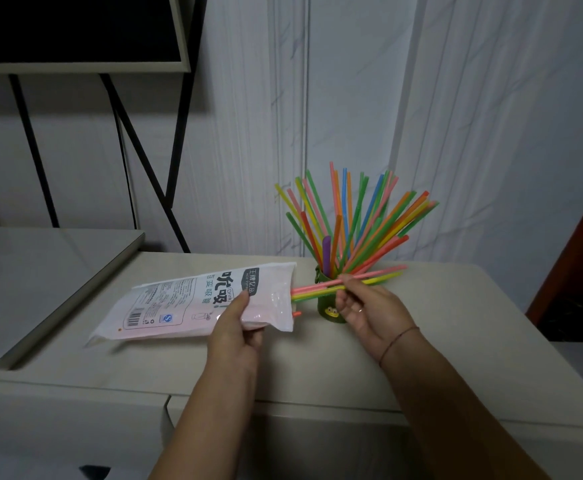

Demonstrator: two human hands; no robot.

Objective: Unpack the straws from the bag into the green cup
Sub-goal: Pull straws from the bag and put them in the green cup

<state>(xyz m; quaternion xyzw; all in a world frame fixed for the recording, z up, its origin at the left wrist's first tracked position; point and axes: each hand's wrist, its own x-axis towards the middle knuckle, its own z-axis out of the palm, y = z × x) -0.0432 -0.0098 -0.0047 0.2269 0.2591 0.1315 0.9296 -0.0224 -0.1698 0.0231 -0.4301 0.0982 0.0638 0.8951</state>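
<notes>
A white and pink plastic straw bag (193,299) lies tilted over the table, its open mouth facing right. My left hand (236,327) grips the bag near that mouth. My right hand (369,306) pinches a few straws (318,289), pink, yellow and green, which stick halfway out of the bag and cross in front of the green cup (328,311). One orange straw tip (296,313) pokes from the bag's lower corner. The cup stands just right of the bag and holds several coloured straws (352,223) fanned upward, plus a purple stick.
A closed grey laptop (40,285) rests at the left on the beige table (318,368). A black metal frame and a dark screen (75,29) stand behind it. The white wall is close behind the cup. The table's right edge drops off near a dark red door.
</notes>
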